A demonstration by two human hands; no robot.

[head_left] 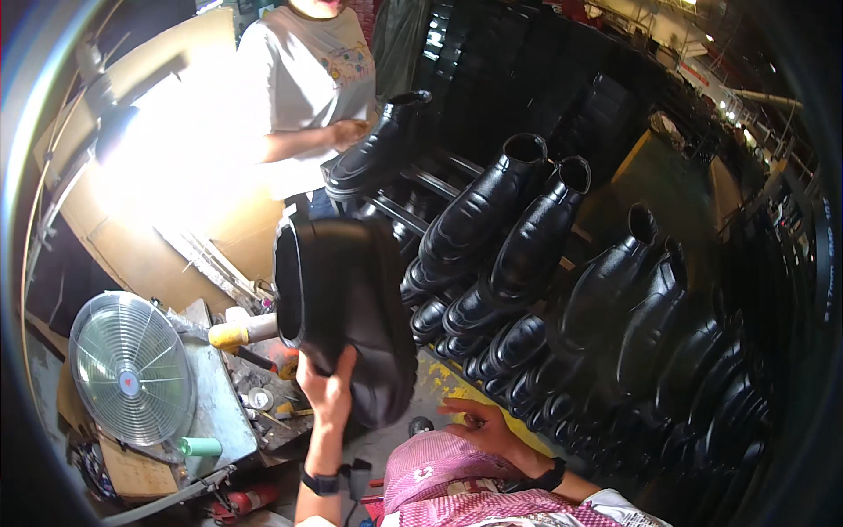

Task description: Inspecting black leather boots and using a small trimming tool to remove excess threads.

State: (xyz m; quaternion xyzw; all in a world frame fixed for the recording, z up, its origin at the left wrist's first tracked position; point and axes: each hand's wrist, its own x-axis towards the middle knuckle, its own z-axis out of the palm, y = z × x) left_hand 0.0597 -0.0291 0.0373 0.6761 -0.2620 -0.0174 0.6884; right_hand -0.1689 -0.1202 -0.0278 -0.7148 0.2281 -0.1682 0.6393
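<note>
My left hand (328, 386) grips a black boot (351, 299) near its shaft, thumb on the outside. The boot is held up on its side, its shaft opening toward the left, slightly blurred. Close to that opening is the end of a metal tube with a yellow collar (239, 333). My right hand (485, 430) holds nothing that I can see; its fingers are apart and partly bent, just above pink checked fabric (439, 465) in front of me. A dark band is on each of my wrists.
Black boots (518, 237) stand in rows on a rack at the right. A person in a white shirt (303, 79) stands beyond it. At the left are a round fan (132, 373), a cluttered workbench (219, 395), a bright lamp and a red fire extinguisher (241, 501).
</note>
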